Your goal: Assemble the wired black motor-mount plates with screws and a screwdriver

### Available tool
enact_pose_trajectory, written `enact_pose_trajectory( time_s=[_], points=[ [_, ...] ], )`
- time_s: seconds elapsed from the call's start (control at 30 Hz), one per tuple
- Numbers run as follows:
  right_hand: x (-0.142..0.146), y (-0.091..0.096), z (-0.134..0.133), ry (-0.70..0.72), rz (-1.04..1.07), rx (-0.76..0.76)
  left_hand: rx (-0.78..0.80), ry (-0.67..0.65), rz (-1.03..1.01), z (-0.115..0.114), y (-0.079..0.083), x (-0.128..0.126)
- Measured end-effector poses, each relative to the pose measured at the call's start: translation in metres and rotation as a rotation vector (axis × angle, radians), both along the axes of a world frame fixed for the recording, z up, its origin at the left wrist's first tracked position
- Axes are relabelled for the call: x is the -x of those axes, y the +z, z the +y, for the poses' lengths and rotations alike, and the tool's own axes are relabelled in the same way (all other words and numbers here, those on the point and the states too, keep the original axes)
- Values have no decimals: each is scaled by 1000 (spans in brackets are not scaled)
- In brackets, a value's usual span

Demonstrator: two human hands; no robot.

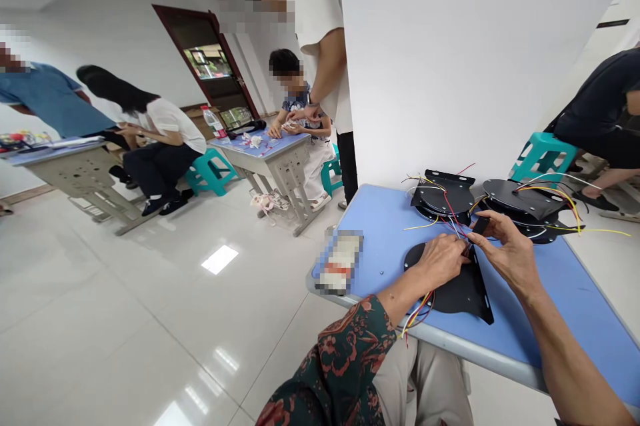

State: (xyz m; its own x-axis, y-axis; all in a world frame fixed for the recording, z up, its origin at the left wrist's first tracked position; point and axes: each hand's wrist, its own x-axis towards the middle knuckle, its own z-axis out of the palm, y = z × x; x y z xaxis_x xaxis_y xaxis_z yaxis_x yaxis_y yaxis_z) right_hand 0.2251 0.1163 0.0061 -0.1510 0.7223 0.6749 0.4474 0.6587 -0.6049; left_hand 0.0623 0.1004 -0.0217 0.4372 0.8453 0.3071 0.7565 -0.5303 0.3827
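Feed check: both hands working over the blue surface (385,213), right of centre in my view. Left hand (443,258): fingers bunched narrow, tips down among thin red and white wires (457,229); from here I can't tell whether they're gripped. Right hand (507,249): thumb and forefinger pinched on a small black piece (480,226), other fingers curled, just beside the left fingertips.

Main black plate (460,289) lies flat by the near edge, partly under the left hand. Its bundle of coloured wires (410,325) sticks out past the left wrist, over that edge. Two more black plate assemblies sit at the far edge: left assembly (445,203), right assembly (525,199), loose wires on both.

Near-left corner: flat item (340,263), pixelated, orange band, nothing I can read. Tiny loose bit (381,273) right of it, too small to identify.

Labels: I see no brand on the black parts. Bottle (213,121) on a neighbouring surface (270,146), near its far-left corner, has a red label; lettering too small for me. Co-workers behind, faces masked.
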Motion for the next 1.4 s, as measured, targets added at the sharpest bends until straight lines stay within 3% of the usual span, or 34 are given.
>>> enact_pose_trajectory(
  time_s=[0.47, 0.77, 1.07, 1.23, 1.4],
  points=[
    [-1, 3, -5, 73, 41, 99, -32, 15, 51, -4, 2, -3],
    [1, 6, -5, 33, -50, 14, 7, -21, 53, -3, 6, 3],
    [-2, -8, 2, -14, 86, 51, -36, 2, 103, -7, 8, 2],
    [-2, -5, 0, 62, 101, 110, -57, 12, 123, -6, 6, 2],
    [-1, -4, 2, 9, 45, 26, -73, 10, 132, -4, 4, 2]
  ],
)
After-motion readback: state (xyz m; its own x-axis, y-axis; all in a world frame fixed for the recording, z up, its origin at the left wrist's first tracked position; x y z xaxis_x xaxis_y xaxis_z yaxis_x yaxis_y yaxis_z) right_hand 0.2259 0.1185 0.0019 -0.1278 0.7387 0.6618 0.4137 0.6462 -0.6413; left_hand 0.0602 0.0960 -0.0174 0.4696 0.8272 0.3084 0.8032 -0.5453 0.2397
